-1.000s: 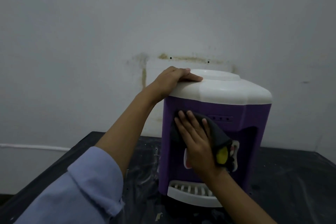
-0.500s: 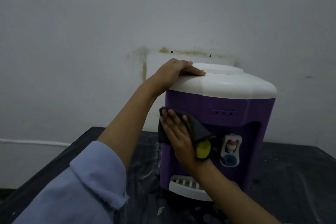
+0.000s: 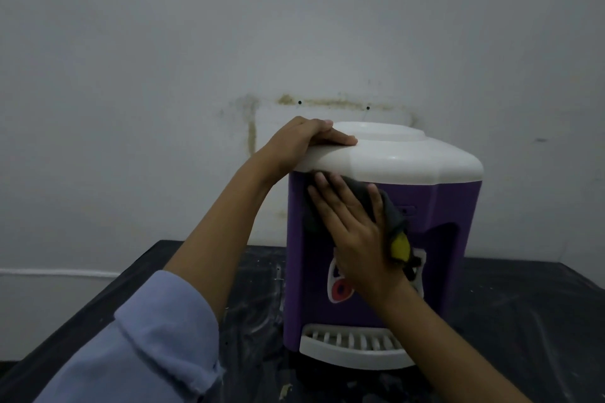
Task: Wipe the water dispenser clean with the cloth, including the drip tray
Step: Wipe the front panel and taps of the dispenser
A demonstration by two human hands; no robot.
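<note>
A purple water dispenser (image 3: 435,226) with a white top (image 3: 402,160) stands on a dark table. My left hand (image 3: 304,141) grips the top's left edge. My right hand (image 3: 352,232) lies flat on the upper front of the purple body, pressing a dark grey cloth (image 3: 391,216) with a yellow patch against it, just under the white top. The white slotted drip tray (image 3: 347,347) sits at the dispenser's base, partly behind my right forearm. A red tap (image 3: 340,289) shows below my hand; the other tap is mostly hidden.
The dark table (image 3: 530,321) is scuffed with pale marks and carries a small scrap (image 3: 285,390) near the front. A grey stained wall (image 3: 252,131) stands close behind the dispenser. My light blue sleeve (image 3: 147,347) fills the lower left.
My right hand and the cloth slid left to the dispenser's left front corner, then came back right and up to just below the white top. My left hand stayed on the top.
</note>
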